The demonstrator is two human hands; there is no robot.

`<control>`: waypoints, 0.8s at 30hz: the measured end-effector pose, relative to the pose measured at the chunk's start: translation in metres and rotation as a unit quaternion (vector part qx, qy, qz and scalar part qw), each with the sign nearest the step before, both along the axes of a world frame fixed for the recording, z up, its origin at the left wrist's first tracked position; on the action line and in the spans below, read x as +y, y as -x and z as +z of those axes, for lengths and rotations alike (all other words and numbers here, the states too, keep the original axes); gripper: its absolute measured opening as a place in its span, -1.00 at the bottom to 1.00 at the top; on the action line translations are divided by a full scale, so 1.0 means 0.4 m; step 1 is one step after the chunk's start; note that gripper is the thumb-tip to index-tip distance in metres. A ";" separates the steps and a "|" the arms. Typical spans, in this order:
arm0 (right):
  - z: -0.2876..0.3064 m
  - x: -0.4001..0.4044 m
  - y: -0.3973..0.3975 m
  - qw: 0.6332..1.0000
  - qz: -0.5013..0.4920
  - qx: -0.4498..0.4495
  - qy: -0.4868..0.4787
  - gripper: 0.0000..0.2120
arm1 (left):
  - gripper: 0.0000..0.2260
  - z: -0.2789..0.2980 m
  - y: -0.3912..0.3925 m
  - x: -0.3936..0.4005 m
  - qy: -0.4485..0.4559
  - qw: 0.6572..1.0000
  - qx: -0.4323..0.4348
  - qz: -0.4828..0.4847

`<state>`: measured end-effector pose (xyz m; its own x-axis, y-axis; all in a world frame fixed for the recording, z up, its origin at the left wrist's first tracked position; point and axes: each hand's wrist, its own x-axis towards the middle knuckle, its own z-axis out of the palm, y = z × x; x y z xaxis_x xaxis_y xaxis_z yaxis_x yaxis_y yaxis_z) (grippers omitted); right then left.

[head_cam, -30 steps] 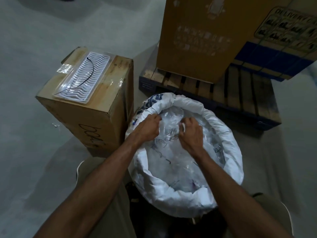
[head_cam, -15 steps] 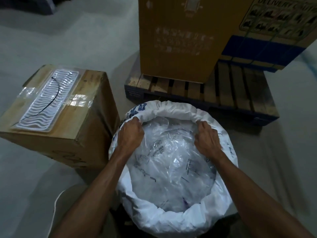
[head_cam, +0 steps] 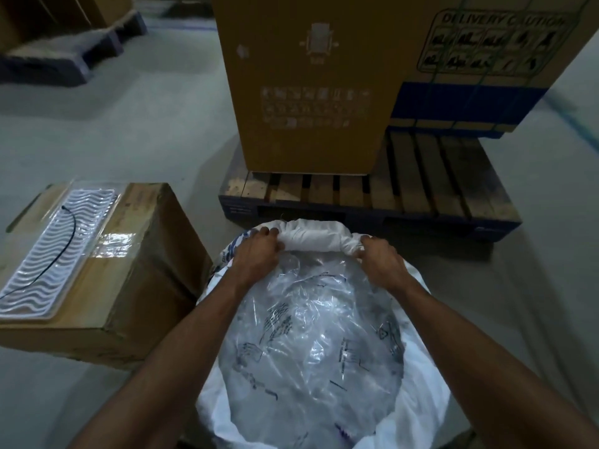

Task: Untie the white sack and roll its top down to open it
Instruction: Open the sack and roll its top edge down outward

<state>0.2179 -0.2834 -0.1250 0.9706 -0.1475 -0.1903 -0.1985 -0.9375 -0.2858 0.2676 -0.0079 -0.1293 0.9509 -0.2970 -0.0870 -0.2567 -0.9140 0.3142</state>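
Sack's already untied, so it's the rolling step: left hand (head_cam: 256,254) and right hand (head_cam: 384,262) both curl around the white sack (head_cam: 421,409)'s rolled rim (head_cam: 319,238) at 12 o'clock, next turning it further down outward.

Both forearms bare, entering from the bottom edge, left from 7 o'clock and right from 5 o'clock, converging toward centre. Left hand (head_cam: 256,252) knuckles up, fingers curled over the rolled rim of the white sack (head_cam: 319,239) at its 11 o'clock, gripping it. Right hand (head_cam: 384,262) mirrors it at the rim's 1 o'clock, fingers wrapped over the roll, back of hand facing the camera. Hands apart, a stretch of rolled rim between them. Wrists near straight.
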 end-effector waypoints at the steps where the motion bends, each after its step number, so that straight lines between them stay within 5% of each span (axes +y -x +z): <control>1: 0.010 -0.004 -0.010 1.000 -0.007 0.004 -0.012 -0.80 | -0.67 0.005 -0.013 -0.004 0.028 0.999 0.014 0.015; 6: 0.042 -0.045 -0.064 0.996 0.008 -0.082 -0.038 -0.92 | -0.78 0.023 -0.074 -0.013 0.134 0.985 0.022 0.105; 13: -0.024 -0.041 -0.070 0.992 -0.010 -0.127 -0.002 -0.92 | -0.78 -0.026 -0.074 -0.040 0.042 0.991 -0.098 0.081; 15: -0.033 -0.032 -0.067 0.992 -0.015 -0.122 0.023 -0.75 | -0.67 -0.045 -0.071 -0.037 -0.013 0.994 -0.085 0.062; 20: -0.036 0.001 -0.041 0.972 0.075 -0.134 0.178 -0.40 | -0.33 -0.059 -0.061 -0.042 -0.059 0.970 -0.208 -0.114; 22: -0.037 0.020 -0.022 0.958 0.126 -0.150 0.207 -0.40 | -0.42 -0.047 -0.048 -0.051 -0.093 0.938 -0.238 -0.234; 24: -0.042 0.027 0.001 0.964 0.139 -0.115 0.196 -0.42 | -0.50 -0.045 -0.037 -0.049 -0.138 0.931 -0.219 -0.258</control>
